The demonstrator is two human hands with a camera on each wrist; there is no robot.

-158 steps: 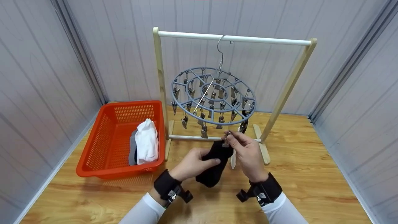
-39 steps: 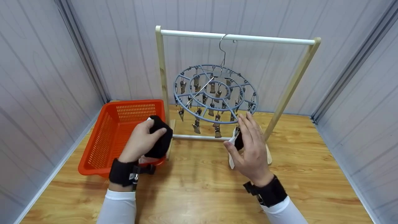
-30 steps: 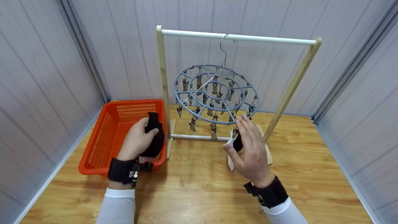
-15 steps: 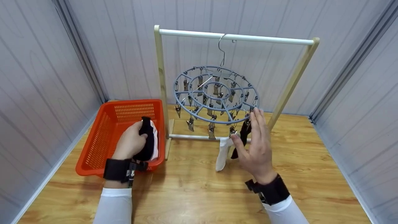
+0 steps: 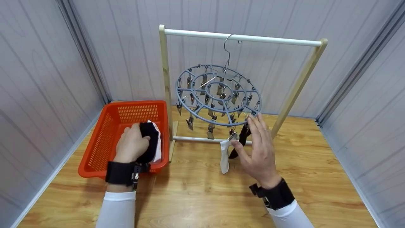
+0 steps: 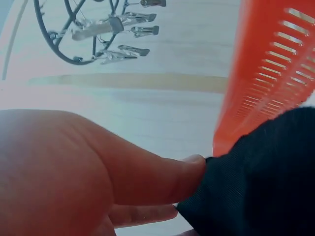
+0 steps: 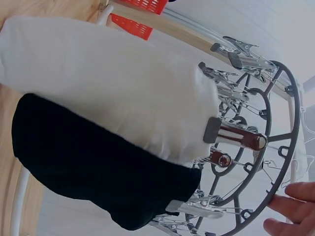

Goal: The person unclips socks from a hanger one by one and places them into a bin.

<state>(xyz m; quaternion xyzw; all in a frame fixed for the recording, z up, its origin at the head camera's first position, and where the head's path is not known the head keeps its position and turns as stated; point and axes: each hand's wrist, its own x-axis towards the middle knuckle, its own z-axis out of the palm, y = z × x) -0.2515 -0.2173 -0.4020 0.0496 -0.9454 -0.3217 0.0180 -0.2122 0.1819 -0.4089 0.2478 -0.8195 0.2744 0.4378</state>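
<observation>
My left hand holds a black sock down inside the orange basket, thumb on top of the fabric. The left wrist view shows the thumb pinching its dark edge. A folded white sock lies partly hidden beneath it. My right hand is at the front right of the round grey clip hanger, fingers straight, fingertips touching its rim. Beside that hand a white sock and a black sock hang from metal clips. In the right wrist view they hang side by side.
A wooden drying stand with a white top rail carries the hanger by a wire hook. Several clips dangle around the ring. The basket stands left of the stand on the wood-look floor, with panel walls on three sides.
The left hand has gone from the hanger into the basket carrying a black sock. The right hand has let go of a clip and straightened. The hanger has turned, its front clips shifting left.
</observation>
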